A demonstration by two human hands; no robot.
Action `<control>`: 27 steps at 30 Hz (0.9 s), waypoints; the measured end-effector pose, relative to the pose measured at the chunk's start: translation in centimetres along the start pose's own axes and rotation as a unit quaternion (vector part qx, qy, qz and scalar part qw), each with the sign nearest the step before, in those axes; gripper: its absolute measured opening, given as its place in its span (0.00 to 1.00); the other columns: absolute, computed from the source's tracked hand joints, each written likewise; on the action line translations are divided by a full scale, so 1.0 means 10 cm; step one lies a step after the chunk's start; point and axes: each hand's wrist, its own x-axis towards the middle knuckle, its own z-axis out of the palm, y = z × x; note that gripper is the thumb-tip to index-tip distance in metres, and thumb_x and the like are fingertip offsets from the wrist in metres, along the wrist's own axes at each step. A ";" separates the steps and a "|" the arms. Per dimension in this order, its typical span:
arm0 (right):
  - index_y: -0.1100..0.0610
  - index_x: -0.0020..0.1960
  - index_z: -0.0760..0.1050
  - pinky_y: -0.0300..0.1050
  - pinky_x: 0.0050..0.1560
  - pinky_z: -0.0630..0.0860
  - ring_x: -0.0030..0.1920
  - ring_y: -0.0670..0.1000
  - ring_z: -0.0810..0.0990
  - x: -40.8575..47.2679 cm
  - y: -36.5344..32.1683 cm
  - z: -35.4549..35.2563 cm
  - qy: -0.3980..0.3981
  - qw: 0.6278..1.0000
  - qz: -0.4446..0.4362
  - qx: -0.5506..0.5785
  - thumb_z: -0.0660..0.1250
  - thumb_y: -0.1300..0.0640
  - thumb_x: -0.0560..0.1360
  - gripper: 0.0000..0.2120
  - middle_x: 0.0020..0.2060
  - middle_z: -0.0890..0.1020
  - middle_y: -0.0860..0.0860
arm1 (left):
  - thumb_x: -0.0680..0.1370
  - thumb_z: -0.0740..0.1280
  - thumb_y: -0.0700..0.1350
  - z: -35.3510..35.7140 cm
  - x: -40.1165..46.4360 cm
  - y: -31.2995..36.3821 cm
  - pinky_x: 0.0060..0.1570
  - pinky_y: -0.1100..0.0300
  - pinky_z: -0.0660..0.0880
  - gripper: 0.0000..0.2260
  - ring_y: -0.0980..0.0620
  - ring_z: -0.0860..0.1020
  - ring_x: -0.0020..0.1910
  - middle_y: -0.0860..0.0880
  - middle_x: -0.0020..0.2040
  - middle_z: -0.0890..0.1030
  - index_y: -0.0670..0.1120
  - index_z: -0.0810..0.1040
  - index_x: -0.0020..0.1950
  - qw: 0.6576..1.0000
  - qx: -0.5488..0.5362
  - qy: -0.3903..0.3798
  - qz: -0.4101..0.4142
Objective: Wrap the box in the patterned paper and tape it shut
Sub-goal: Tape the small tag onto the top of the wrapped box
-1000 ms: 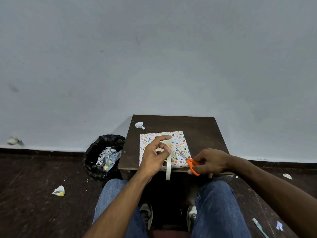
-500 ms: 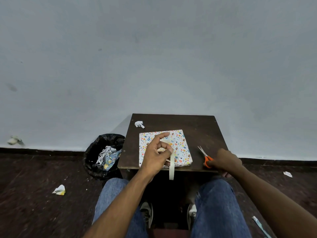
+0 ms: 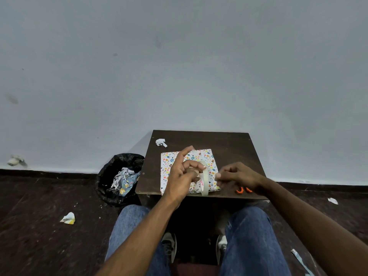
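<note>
The flat square box wrapped in white paper printed with small coloured shapes [image 3: 189, 172] lies on the small dark wooden table [image 3: 235, 152], near the table's front edge and left of its middle. Over the box, the left hand [image 3: 182, 176] comes in from the near side with the wrist raised; its index finger sticks out straight toward the far edge of the box, while the thumb and middle finger curl round the cream roll of tape [image 3: 204, 181], which stands on edge above the box's front right part. The right hand [image 3: 237, 177] reaches in from the right, forearm low over the table's front right corner, its fingertips bunched together just beside the roll — they seem to pinch the tape's loose end, though that is too small to tell for sure. Under its wrist, the orange-handled scissors [image 3: 244, 189] lie on the table, only the handle loops showing. A crumpled white paper scrap [image 3: 161, 142] sits at the table's far left corner — well apart from the box.
</note>
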 end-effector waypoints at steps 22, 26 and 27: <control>0.54 0.31 0.65 0.49 0.28 0.70 0.27 0.52 0.71 0.19 -0.08 0.83 0.352 0.867 -0.231 -0.266 0.58 0.36 0.72 0.22 0.24 0.70 0.46 | 0.72 0.73 0.31 0.09 0.02 -0.07 0.53 0.62 0.74 0.31 0.54 0.80 0.42 0.50 0.37 0.81 0.52 0.68 0.69 0.980 -0.046 0.177 0.072; 0.54 0.31 0.66 0.48 0.26 0.70 0.26 0.50 0.69 0.21 -0.11 0.90 0.376 0.853 -0.255 -0.256 0.60 0.40 0.73 0.21 0.24 0.67 0.44 | 0.72 0.73 0.31 0.08 0.05 -0.08 0.53 0.58 0.74 0.30 0.53 0.79 0.41 0.51 0.36 0.81 0.49 0.68 0.70 0.977 -0.075 0.186 0.070; 0.54 0.30 0.66 0.48 0.26 0.70 0.25 0.49 0.67 0.21 -0.12 0.91 0.381 0.850 -0.262 -0.252 0.61 0.41 0.73 0.20 0.24 0.66 0.44 | 0.72 0.73 0.31 0.08 0.05 -0.08 0.52 0.57 0.74 0.29 0.54 0.78 0.41 0.52 0.36 0.81 0.52 0.69 0.68 0.977 -0.090 0.182 0.067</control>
